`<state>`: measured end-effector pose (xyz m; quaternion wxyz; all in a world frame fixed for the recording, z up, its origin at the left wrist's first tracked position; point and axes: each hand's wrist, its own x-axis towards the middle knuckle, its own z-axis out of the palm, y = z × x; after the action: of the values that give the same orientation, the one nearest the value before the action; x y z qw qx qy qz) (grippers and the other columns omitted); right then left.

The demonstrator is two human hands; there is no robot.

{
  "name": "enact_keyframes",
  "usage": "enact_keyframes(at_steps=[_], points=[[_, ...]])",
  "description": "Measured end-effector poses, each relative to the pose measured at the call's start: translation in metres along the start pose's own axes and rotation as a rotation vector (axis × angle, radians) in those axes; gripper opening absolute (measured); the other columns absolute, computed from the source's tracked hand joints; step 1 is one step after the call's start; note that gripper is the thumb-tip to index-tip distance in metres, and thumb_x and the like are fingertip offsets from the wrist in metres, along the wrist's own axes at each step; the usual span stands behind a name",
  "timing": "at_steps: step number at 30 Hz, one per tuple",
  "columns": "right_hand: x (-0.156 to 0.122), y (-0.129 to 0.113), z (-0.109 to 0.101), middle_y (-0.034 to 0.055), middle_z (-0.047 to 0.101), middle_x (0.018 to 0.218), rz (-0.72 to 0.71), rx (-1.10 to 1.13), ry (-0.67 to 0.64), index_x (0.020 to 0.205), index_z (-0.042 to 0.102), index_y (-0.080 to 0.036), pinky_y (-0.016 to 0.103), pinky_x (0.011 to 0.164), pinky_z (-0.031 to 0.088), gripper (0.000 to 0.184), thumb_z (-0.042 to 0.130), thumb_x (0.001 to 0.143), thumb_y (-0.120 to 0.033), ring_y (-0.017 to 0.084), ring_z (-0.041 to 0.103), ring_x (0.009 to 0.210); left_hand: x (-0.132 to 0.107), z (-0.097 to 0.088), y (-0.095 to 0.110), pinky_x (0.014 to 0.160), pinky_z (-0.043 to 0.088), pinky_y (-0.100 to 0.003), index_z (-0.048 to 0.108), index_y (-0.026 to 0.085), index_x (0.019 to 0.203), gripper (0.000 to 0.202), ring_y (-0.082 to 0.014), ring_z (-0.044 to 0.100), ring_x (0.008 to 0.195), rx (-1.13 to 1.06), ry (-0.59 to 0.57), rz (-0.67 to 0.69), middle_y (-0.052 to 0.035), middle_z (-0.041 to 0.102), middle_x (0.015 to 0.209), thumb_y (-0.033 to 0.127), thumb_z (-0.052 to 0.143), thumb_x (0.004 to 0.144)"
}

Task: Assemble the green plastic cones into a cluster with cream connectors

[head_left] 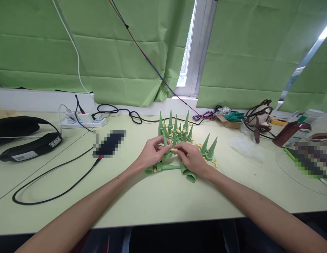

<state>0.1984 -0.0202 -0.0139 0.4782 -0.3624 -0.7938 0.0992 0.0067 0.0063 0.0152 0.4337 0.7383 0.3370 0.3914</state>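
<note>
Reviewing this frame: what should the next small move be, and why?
Probably a gentle push by the right hand, bringing the yellow piece against the side of the cone. The left hand grips that cone, tip up, and could brace it, while the right pinches the piece close beside it. Whether they already touch is too small to tell.

Left hand (151, 153) grips upright green cone (165, 140); right hand (192, 157) pinches small yellow piece (174, 150) against or just beside it, contact unclear. Just beyond grip: cluster of standing cones (171, 121), yellow bits among them. Right of grip: two more upright cones (211, 149). Nearer than grip: cones lying on sides (191, 176). Well left of grip: pixelated dark device (110, 144) on cable. Far right: dark red bottle (292, 133), tilted.
</note>
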Motion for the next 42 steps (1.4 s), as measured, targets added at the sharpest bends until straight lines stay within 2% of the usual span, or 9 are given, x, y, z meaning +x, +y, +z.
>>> enact_keyframes(at_steps=[8, 20, 28, 37, 42], points=[[0.0002, -0.0003, -0.0004, 0.0014, 0.064, 0.069, 0.013, -0.022, -0.015, 0.088, 0.062, -0.019, 0.027, 0.060, 0.046, 0.017, 0.051, 0.098, -0.026, 0.015, 0.058, 0.062, -0.0004, 0.0011, 0.0013, 0.039, 0.025, -0.021, 0.058, 0.018, 0.087, 0.025, -0.0068, 0.034, 0.040, 0.000, -0.017, 0.008, 0.0071, 0.037, 0.050, 0.041, 0.068, 0.083], [0.0001, 0.0020, 0.0005, 0.0006, 0.064, 0.068, 0.008, -0.038, -0.021, 0.082, 0.062, -0.019, 0.025, 0.059, 0.042, 0.018, 0.052, 0.096, -0.023, 0.014, 0.055, 0.060, -0.0011, 0.0017, 0.0009, 0.040, 0.027, -0.020, 0.059, 0.017, 0.087, 0.023, -0.0067, 0.036, 0.040, 0.026, -0.023, 0.019, 0.0065, 0.040, 0.051, 0.039, 0.064, 0.085], [-0.0006, 0.0024, 0.0015, -0.0009, 0.060, 0.064, 0.023, -0.036, -0.031, 0.078, 0.061, -0.019, 0.024, 0.057, 0.039, 0.023, 0.051, 0.098, -0.026, 0.012, 0.051, 0.056, -0.0012, 0.0020, 0.0028, 0.040, 0.027, -0.019, 0.059, 0.016, 0.088, 0.024, -0.0057, 0.034, 0.041, 0.000, -0.039, 0.012, 0.0066, 0.040, 0.052, 0.040, 0.064, 0.086], [0.0001, 0.0023, 0.0023, -0.0026, 0.051, 0.057, 0.086, -0.051, -0.037, 0.064, 0.050, -0.019, 0.025, 0.056, 0.031, 0.038, 0.047, 0.100, -0.031, 0.011, 0.043, 0.053, -0.0009, 0.0017, 0.0026, 0.038, 0.030, -0.018, 0.059, 0.016, 0.088, 0.021, -0.0058, 0.037, 0.040, -0.013, -0.032, 0.008, 0.0072, 0.041, 0.051, 0.036, 0.066, 0.083], [0.0004, -0.0025, 0.0012, -0.0019, 0.054, 0.061, 0.127, -0.032, -0.043, 0.069, 0.055, -0.019, 0.025, 0.059, 0.035, 0.034, 0.046, 0.100, -0.031, 0.012, 0.047, 0.056, 0.0000, 0.0019, 0.0005, 0.038, 0.030, -0.018, 0.059, 0.016, 0.089, 0.021, -0.0059, 0.037, 0.040, -0.015, -0.037, 0.007, 0.0076, 0.040, 0.051, 0.035, 0.065, 0.084]])
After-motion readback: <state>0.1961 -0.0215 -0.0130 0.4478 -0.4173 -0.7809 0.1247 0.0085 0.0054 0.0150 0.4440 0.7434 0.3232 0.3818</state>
